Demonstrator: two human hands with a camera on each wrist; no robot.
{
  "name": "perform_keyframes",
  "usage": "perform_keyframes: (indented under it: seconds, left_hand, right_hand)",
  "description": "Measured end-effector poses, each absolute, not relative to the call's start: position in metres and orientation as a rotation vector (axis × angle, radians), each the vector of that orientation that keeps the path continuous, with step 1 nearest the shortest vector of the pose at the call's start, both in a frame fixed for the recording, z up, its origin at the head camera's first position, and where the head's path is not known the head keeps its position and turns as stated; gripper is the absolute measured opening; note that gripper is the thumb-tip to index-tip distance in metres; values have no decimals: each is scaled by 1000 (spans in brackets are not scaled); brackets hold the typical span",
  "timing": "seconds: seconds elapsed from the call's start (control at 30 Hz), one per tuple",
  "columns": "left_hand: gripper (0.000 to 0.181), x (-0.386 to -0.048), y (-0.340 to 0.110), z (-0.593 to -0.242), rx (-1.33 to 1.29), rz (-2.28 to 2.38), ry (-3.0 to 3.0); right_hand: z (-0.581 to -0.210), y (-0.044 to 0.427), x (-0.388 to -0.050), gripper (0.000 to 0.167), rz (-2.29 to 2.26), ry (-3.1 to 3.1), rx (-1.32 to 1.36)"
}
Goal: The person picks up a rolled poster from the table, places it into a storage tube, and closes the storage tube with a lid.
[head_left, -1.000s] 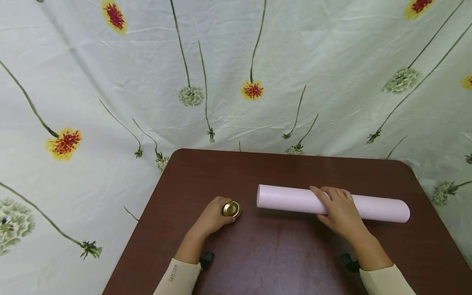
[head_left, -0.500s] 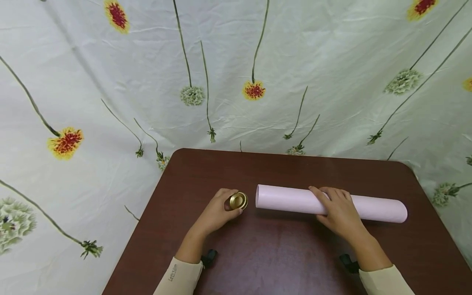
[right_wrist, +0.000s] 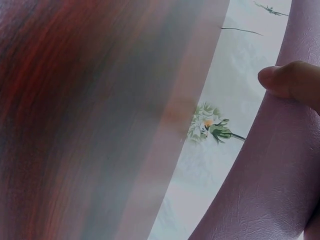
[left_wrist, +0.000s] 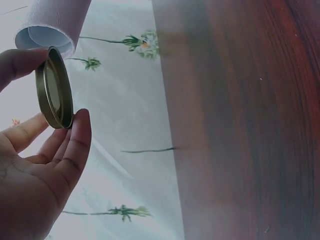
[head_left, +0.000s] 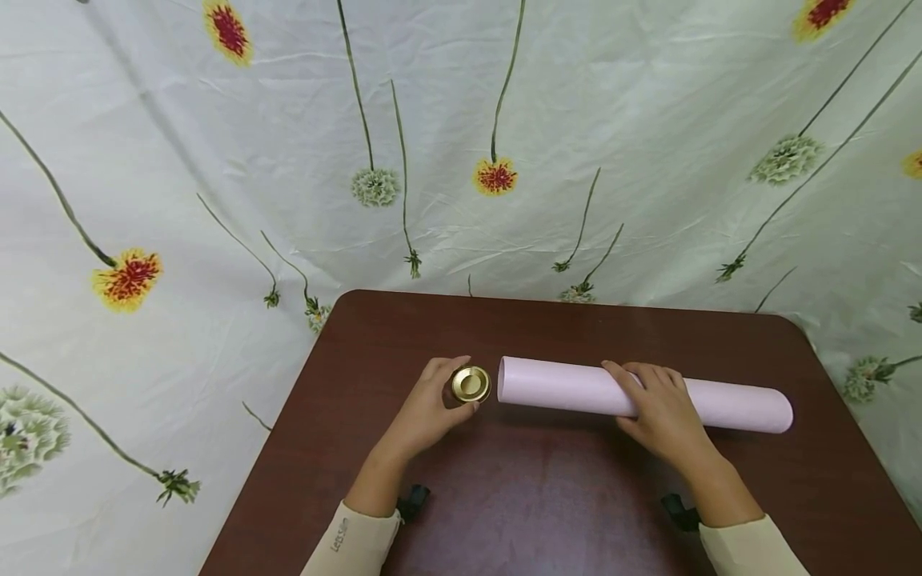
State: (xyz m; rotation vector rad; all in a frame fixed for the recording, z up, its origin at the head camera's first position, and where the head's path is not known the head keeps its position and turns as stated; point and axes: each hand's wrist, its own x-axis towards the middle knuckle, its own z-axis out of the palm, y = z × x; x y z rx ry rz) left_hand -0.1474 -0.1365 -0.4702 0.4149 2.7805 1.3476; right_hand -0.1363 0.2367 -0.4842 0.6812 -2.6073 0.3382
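Gold metal lid (head_left: 471, 385) in my left hand (head_left: 425, 410), just shy of the pink tube's (head_left: 562, 386) open mouth!
From my remote seat, here's the relation that matters: the lid sits between left thumb and fingers, which are spread about its width and pinch its rim, directly off the tube's left end, apart but close. Left hand is nearer that mouth; my right hand (head_left: 663, 412) has its fingers curled over the tube about mid-length. The tube's long axis runs roughly along the table's (head_left: 519, 500) far edge, mouth pointing towards the left edge, other end slightly nearer me. The round lid, no long axis, tilts its ringed face up at the head camera, so it looks not yet squared to the opening.
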Motion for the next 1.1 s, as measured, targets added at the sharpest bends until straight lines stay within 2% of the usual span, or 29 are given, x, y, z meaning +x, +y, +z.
perform_keyframes:
  seconds: [0.6,0.9,1.1]
  left_hand:
    - [71,-144,-131,-465,498,1435,2728]
    - [72,-147,-132,-462,542,1622,2588]
    - [75,-148,-131,-459,476,1738,2433]
  right_hand:
    - [-481,235,-135,95,351,-2623,669]
    - [-480,236,-134,95,345,-2618,677]
    - [-479,234,-134,96,354,-2599,692]
